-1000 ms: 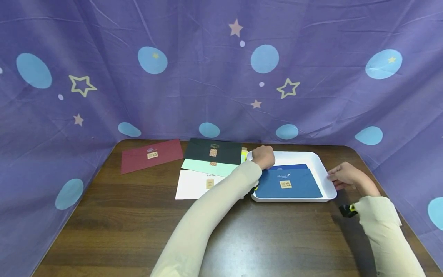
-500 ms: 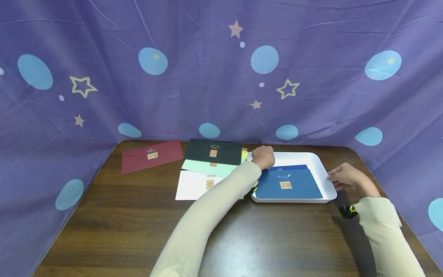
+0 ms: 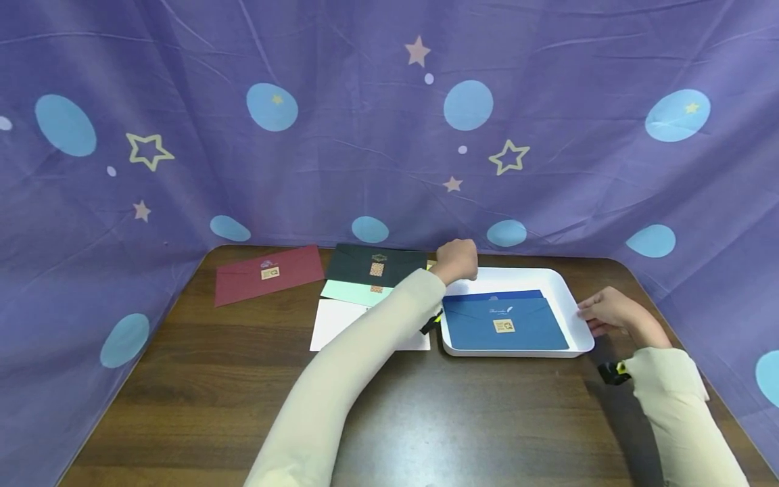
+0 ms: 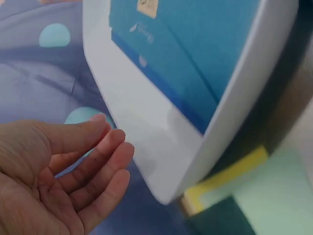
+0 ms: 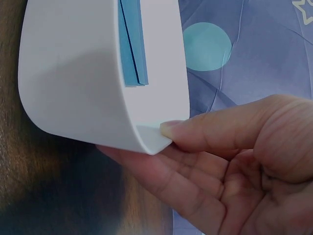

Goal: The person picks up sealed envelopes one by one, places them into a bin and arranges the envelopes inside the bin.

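A white tray (image 3: 519, 278) on the table holds a teal-blue envelope (image 3: 475, 331) with a tan sticker, lying over a darker blue envelope (image 3: 529, 294). My right hand (image 3: 615, 312) grips the tray's right end, thumb over the rim (image 5: 168, 129) and fingers under it. Above the tray's back left corner is my left hand (image 3: 458, 260). The left wrist view shows its fingers (image 4: 110, 154) loosely bent, apart from the tray, with nothing between them and the thumb.
Left of the tray lie a dark green envelope (image 3: 359, 260), a mint envelope (image 3: 341, 291) and a white envelope (image 3: 328, 325), overlapping; a yellow edge (image 4: 234, 174) shows beside the tray. Farther left is a maroon envelope (image 3: 292, 269). A purple patterned curtain (image 3: 365, 169) stands behind the table.
My left hand has come off the tray's left side and moved up and slightly left, uncovering more of the blue envelopes. My right hand keeps its grip on the tray.
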Motion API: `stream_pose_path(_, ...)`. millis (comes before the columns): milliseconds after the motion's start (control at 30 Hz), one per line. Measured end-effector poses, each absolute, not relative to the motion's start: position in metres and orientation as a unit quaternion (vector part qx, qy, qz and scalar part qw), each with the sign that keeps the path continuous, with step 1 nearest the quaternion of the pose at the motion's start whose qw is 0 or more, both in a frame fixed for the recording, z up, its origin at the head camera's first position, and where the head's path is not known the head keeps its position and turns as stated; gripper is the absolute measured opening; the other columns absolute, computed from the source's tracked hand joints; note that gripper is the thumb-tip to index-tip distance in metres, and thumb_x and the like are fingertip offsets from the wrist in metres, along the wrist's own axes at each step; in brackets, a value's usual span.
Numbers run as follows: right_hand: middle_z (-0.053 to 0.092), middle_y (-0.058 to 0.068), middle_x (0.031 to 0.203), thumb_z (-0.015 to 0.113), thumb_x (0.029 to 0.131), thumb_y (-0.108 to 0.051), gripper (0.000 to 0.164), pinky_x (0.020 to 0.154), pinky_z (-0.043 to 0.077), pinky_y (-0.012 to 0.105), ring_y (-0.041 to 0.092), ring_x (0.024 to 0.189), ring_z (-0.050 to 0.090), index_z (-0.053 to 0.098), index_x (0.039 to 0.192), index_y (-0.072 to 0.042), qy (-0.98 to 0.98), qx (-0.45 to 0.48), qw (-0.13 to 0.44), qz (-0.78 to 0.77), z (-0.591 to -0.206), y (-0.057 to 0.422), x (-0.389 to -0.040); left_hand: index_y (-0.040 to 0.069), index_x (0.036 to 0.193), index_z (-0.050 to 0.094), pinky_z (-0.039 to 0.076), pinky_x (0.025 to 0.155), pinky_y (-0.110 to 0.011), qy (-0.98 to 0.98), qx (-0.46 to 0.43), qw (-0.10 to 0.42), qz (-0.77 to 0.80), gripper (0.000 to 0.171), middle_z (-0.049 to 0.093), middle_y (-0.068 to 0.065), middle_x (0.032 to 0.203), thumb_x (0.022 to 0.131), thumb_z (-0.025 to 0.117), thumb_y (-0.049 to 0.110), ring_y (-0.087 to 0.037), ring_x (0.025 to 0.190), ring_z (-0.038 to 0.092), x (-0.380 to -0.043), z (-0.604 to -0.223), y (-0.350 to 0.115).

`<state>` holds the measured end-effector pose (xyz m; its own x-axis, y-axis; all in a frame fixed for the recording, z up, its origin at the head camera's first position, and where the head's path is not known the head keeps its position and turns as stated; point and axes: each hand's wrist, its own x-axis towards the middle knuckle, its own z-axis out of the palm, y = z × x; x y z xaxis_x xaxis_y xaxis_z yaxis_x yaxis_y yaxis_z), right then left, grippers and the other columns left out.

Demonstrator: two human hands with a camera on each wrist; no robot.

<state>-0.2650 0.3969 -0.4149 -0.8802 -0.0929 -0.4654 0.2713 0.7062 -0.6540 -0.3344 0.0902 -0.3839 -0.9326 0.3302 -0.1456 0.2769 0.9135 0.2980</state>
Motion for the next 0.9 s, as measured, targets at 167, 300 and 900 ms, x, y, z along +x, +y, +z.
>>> stream_pose_path(167, 0.073, 0.01, 0.083, 0.059, 0.096, 0.002, 0.045, 0.066, 0.064, 0.036, 0.016, 0.072, 0.069, 0.045, 0.126, 0.032, 0.89, 0.054, 0.242, -0.382, -0.415, 0.397, -0.265, 0.015, 0.08, 0.079, 0.055, 0.067, -0.029, 0.958, 0.209, 0.08, 0.179, 0.012, 0.074, 0.005, 0.08, 0.091, 0.078, 0.019, -0.011, 0.072, 0.06, -0.335, -0.367, 0.064)
stream_pose_path(300, 0.072, 0.008, 0.082, 0.059, 0.097, 0.003, 0.045, 0.066, 0.064, 0.036, 0.016, 0.073, 0.069, 0.044, 0.127, 0.032, 0.887, 0.054, 0.245, -0.387, -0.414, 0.398, -0.266, 0.016, 0.095, 0.081, 0.058, 0.082, -0.034, 0.947, 0.233, 0.087, 0.201, 0.008, 0.078, 0.003, 0.099, 0.092, 0.078, 0.022, -0.015, 0.092, 0.068, -0.343, -0.357, 0.042)
stream_pose_path(900, 0.074, 0.017, 0.087, 0.06, 0.097, 0.002, 0.044, 0.067, 0.065, 0.038, 0.019, 0.074, 0.071, 0.046, 0.126, 0.032, 0.891, 0.05, 0.238, -0.384, -0.416, 0.4, -0.267, 0.004, 0.114, 0.076, 0.058, 0.095, -0.04, 0.949, 0.152, 0.074, 0.265, 0.023, 0.074, -0.011, 0.118, 0.093, 0.075, 0.015, -0.028, 0.109, 0.068, -0.371, -0.366, -0.053)
